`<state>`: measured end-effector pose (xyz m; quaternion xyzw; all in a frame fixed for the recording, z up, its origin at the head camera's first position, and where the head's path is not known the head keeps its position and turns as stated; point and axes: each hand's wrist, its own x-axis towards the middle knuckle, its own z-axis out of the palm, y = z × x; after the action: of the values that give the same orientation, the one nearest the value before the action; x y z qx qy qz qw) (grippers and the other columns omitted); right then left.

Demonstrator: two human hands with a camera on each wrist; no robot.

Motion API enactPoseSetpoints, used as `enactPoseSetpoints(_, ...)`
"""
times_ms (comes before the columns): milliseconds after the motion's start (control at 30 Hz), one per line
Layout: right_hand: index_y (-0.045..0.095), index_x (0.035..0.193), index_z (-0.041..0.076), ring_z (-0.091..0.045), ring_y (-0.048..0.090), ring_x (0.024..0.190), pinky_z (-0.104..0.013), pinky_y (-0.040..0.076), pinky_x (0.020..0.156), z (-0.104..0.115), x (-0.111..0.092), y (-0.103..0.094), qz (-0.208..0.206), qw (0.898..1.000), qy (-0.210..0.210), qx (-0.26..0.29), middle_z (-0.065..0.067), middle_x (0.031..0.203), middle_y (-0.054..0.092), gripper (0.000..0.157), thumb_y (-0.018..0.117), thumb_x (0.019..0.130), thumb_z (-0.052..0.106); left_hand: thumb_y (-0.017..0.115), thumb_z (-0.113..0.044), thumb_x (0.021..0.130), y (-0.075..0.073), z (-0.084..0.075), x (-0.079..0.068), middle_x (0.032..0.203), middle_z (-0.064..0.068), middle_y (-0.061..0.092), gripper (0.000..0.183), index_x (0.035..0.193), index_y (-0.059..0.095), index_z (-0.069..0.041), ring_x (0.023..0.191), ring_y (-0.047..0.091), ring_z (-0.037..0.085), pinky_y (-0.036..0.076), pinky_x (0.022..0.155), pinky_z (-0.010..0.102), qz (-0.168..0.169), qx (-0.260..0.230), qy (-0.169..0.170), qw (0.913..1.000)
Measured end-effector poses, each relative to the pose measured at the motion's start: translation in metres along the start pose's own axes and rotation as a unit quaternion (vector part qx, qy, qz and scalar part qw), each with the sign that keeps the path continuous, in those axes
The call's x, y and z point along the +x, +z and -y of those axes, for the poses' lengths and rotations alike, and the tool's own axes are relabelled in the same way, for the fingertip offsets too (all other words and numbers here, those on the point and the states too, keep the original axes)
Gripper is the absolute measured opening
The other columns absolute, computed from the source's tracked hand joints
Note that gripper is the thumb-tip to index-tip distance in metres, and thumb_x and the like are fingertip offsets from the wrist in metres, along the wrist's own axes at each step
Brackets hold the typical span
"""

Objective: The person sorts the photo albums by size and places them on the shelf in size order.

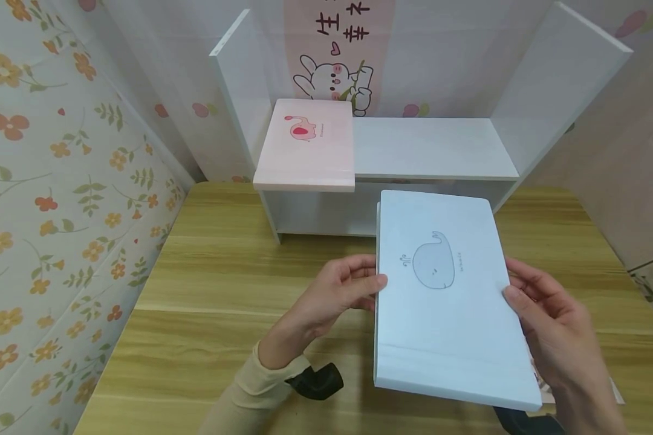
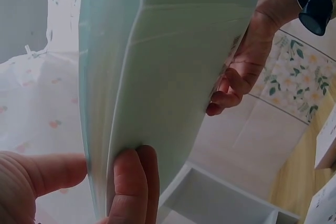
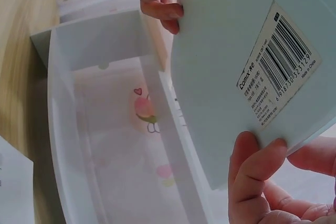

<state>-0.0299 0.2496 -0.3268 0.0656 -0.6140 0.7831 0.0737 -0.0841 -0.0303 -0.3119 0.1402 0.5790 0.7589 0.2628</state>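
A pale blue notebook [image 1: 441,326] with a whale drawing on its cover is held up in front of the shelf, tilted slightly. My left hand [image 1: 345,287] pinches its left edge, thumb on the cover and fingers behind. On the opposite edge, my right hand [image 1: 549,320] grips with the thumb in front. The right wrist view shows the back cover with a barcode sticker [image 3: 278,59] and fingertips bent against it. A pink notebook [image 1: 310,157] with an elephant drawing lies flat on the left part of the white shelf [image 1: 430,145].
The shelf has two upright side panels [image 1: 566,84] and stands at the back of the wood-grain table [image 1: 196,302]. A printed sheet or book [image 1: 615,393] lies under my right hand, mostly hidden. Flowered curtain [image 1: 60,181] hangs along the left side.
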Motion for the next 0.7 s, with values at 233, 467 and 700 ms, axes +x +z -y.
enactPoseSetpoints(233, 0.045, 0.132, -0.007, -0.014, 0.063, 0.082, -0.022, 0.054, 0.059, 0.005, 0.005, 0.003, 0.003, 1.0, -0.003, -0.011, -0.011, 0.106, 0.061, 0.041, 0.045, 0.092, -0.013, 0.053, 0.001, 0.092, 0.0, -0.007, 0.001, 0.095, 0.005, 0.06, 0.035, 0.125, 0.049, 0.011, 0.074, 0.059, 0.011, 0.052, 0.067, 0.026, -0.009, -0.001, 0.008, 0.9999)
enactPoseSetpoints(467, 0.044, 0.133, -0.008, -0.015, 0.064, 0.081, -0.023, 0.054, 0.059, 0.009, 0.011, 0.007, 0.002, 1.0, -0.005, 0.002, -0.011, 0.105, 0.062, 0.041, 0.045, 0.092, -0.013, 0.053, 0.0, 0.092, -0.002, -0.009, 0.003, 0.098, 0.008, 0.061, 0.036, 0.126, 0.049, 0.01, 0.075, 0.059, 0.011, 0.052, 0.068, 0.026, -0.016, 0.0, 0.017, 0.9997)
enactPoseSetpoints(700, 0.044, 0.132, -0.01, -0.015, 0.063, 0.082, -0.021, 0.054, 0.06, 0.01, 0.016, 0.01, 0.006, 1.0, -0.017, 0.012, -0.012, 0.105, 0.061, 0.041, 0.044, 0.092, -0.014, 0.051, 0.0, 0.093, -0.003, -0.013, 0.004, 0.098, 0.007, 0.062, 0.035, 0.126, 0.048, 0.012, 0.075, 0.059, 0.01, 0.052, 0.068, 0.024, -0.018, -0.006, 0.028, 0.9994)
